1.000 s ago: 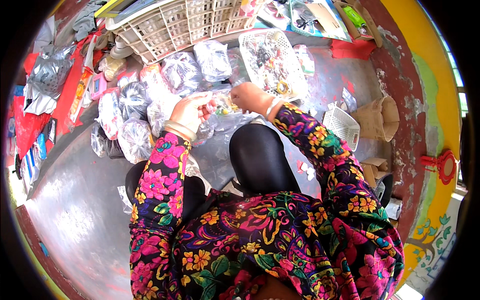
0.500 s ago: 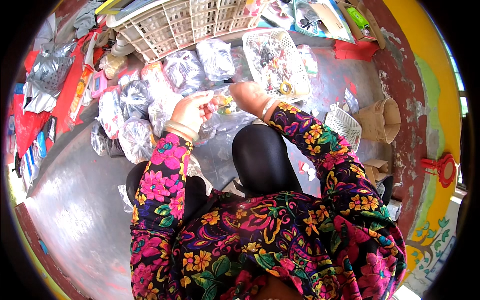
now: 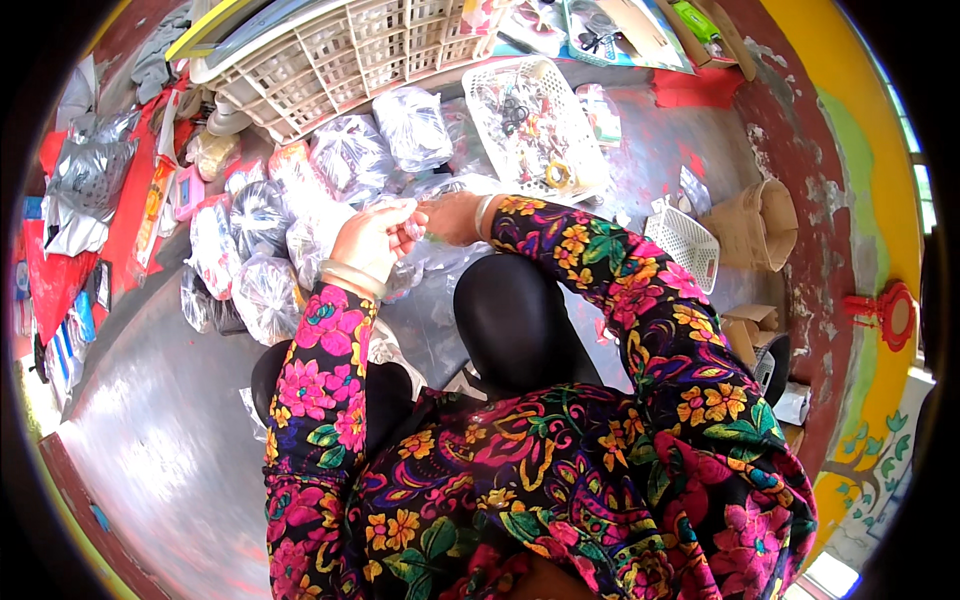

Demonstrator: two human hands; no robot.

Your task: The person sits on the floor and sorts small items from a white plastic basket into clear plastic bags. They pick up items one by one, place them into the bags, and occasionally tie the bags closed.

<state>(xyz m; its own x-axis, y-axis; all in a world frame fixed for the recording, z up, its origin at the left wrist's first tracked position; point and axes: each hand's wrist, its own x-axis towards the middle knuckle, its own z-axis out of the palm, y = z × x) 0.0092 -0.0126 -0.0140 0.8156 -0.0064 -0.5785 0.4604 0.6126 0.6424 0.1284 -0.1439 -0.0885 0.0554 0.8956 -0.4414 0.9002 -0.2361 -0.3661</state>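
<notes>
Far to the left, a crumpled silver foil bag point(image 3: 92, 172) lies on a red sheet point(image 3: 60, 280) at the floor's edge, beside some flat printed packets point(image 3: 160, 205). Next comes a cluster of clear plastic bags point(image 3: 262, 290) knotted shut and stuffed with small dark items, spread over the shiny grey floor point(image 3: 150, 440). Behind them stands a cream plastic crate point(image 3: 330, 55) with a lattice wall.

The person sits on the floor in a floral long-sleeved top, knees in black showing below the arms. The left hand point(image 3: 372, 240), bangles at its wrist, is curled with fingertips pinched together on a small clear plastic bag point(image 3: 425, 222). The right hand point(image 3: 455, 215) meets it from the other side, fingers closed on the same little bag, so that both hands grip it between them just above the heap of clear bags and in front of the right knee. What is inside the little bag is too small to make out.

Just beyond the right hand lies a white perforated tray point(image 3: 530, 125) filled with small colourful bits and rings. Farther right, a small white basket point(image 3: 685, 245) rests on the floor, near a brown cardboard box point(image 3: 760, 225) against the red-painted wall point(image 3: 800, 150).
</notes>
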